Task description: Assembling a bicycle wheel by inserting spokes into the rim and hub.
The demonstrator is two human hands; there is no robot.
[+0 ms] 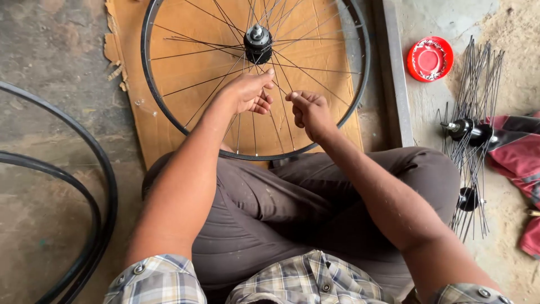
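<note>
While the bicycle wheel (256, 79) lies flat on cardboard (169, 73) before the seated person's knees, the left hand (247, 93) and right hand (309, 112) each pinch thin spokes (281, 107) below the hub (258, 42). Black tyres (84, 186) lie left; loose hubbed spokes (472, 129) and a red lid (430, 58) lie right.

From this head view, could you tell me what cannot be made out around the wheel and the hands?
- Wheel rim: its top is cut off by the upper frame edge.
- Left hand and right hand: the fingertips curl among the spokes; what they pinch is too thin to see.
- Tyres: cut off by the left edge.
- Red cloth: runs off the right edge.
</note>
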